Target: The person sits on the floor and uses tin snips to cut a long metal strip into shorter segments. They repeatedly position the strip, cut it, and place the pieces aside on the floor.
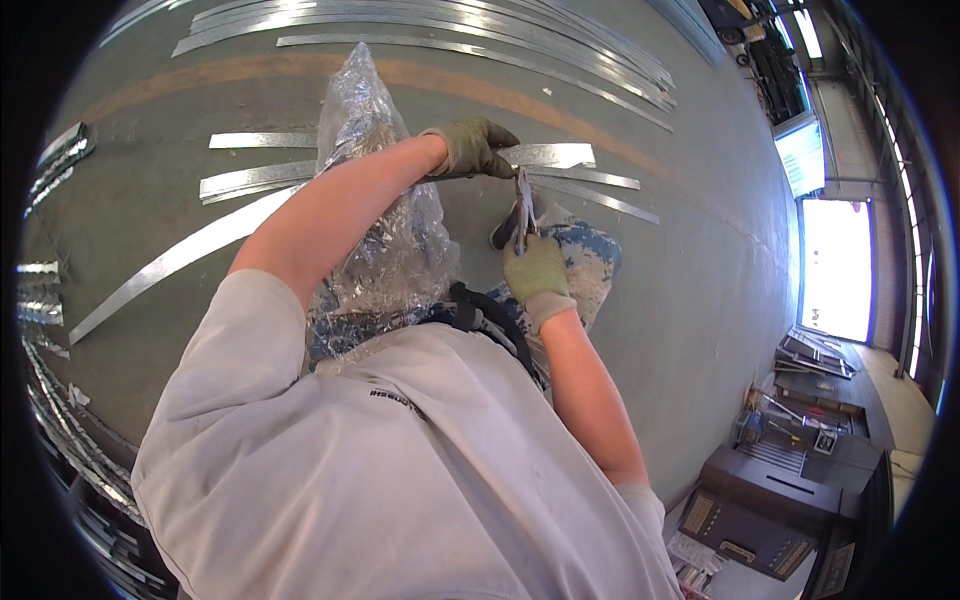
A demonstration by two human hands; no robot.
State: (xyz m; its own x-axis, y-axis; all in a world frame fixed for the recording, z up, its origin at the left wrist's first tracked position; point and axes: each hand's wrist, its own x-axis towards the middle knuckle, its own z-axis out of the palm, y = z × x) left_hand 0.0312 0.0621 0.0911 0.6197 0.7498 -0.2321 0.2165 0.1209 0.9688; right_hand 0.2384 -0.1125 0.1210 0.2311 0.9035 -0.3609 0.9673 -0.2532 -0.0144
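Observation:
My gloved left hand reaches across the middle, its fingers closed round a thin metal strip that curves away to the left under my forearm. Below it, my gloved right hand grips a pair of hand snips. The jaws point up and meet the strip's end beside my left fingertips; whether they are closed on it I cannot tell. More flat metal strips lie on the floor behind both hands. Crumpled clear plastic wrap covers my left leg and stands up in a peak.
Long metal strips lie side by side on the floor at the far side. Shiny strip bundles line the left edge. At right stand a dark cabinet and a bright doorway. A wheeled vehicle is far right.

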